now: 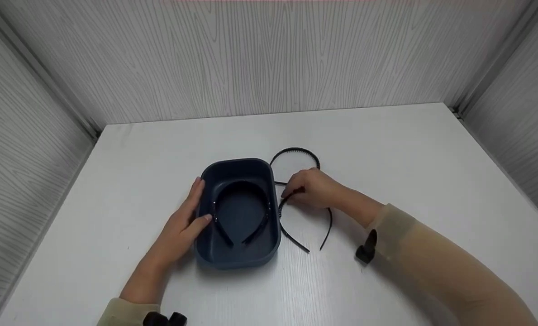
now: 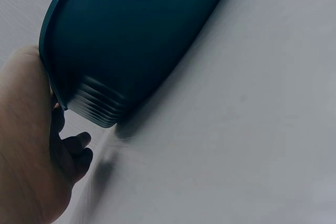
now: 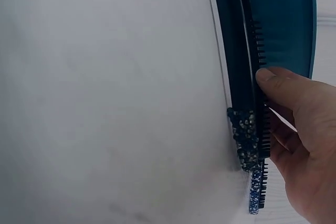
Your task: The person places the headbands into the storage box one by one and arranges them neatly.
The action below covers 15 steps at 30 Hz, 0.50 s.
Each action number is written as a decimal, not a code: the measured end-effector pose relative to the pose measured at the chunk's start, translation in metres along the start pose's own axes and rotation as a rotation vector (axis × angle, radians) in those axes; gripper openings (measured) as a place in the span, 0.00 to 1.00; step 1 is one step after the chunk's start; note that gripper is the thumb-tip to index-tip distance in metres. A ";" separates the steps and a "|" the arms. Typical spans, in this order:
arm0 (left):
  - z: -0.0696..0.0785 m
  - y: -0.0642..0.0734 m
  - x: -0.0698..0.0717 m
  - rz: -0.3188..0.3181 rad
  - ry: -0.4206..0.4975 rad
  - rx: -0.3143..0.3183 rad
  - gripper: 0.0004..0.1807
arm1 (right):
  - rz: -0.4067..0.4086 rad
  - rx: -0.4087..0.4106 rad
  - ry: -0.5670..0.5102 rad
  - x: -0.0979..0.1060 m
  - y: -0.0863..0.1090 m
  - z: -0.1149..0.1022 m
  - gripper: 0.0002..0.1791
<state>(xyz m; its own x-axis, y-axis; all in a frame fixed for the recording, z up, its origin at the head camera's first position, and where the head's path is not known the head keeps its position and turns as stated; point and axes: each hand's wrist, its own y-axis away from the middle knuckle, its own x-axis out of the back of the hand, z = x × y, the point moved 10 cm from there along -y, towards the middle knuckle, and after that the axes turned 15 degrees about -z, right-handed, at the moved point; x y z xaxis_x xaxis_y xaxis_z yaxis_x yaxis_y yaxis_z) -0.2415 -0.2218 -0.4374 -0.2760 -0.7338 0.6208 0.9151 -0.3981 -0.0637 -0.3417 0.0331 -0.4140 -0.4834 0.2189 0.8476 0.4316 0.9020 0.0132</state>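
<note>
A dark blue rectangular basin (image 1: 237, 265) stands on the table. My left hand (image 1: 178, 235) grips its left side, thumb over the rim and fingers along the outside wall. Inside the basin lies a black headband (image 1: 223, 233), its ends toward me. Just right of the basin, my right hand (image 1: 316, 188) pinches a second black headband (image 1: 293, 240) near its curve, its two ends pointing toward me. In the right wrist view the thumb (image 3: 278, 82) presses on this toothed band, and glittery stones (image 3: 244, 137) show close by. Beyond the right hand lies a third toothed headband (image 1: 296, 149).
The white table (image 1: 386, 149) runs back to a grey wood-grain panel (image 1: 269, 59). Similar panels (image 1: 20, 136) rise on both sides. Black wrist devices (image 1: 366, 253) sit at both sleeves.
</note>
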 end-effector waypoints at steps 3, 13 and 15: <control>0.000 0.000 0.000 0.000 -0.002 0.001 0.41 | -0.019 0.011 0.003 -0.002 0.000 -0.002 0.06; -0.001 -0.001 0.000 -0.001 0.010 0.012 0.41 | -0.082 0.025 -0.070 -0.010 -0.001 -0.003 0.07; -0.001 -0.001 0.000 -0.001 0.009 0.009 0.41 | -0.099 0.002 -0.100 -0.011 -0.001 0.001 0.07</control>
<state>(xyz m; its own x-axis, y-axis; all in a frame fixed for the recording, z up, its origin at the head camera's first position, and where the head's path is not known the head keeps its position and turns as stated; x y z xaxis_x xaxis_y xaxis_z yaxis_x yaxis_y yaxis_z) -0.2426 -0.2218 -0.4387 -0.2798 -0.7380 0.6141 0.9174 -0.3940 -0.0554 -0.3373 0.0304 -0.4234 -0.5974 0.1645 0.7849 0.3761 0.9219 0.0931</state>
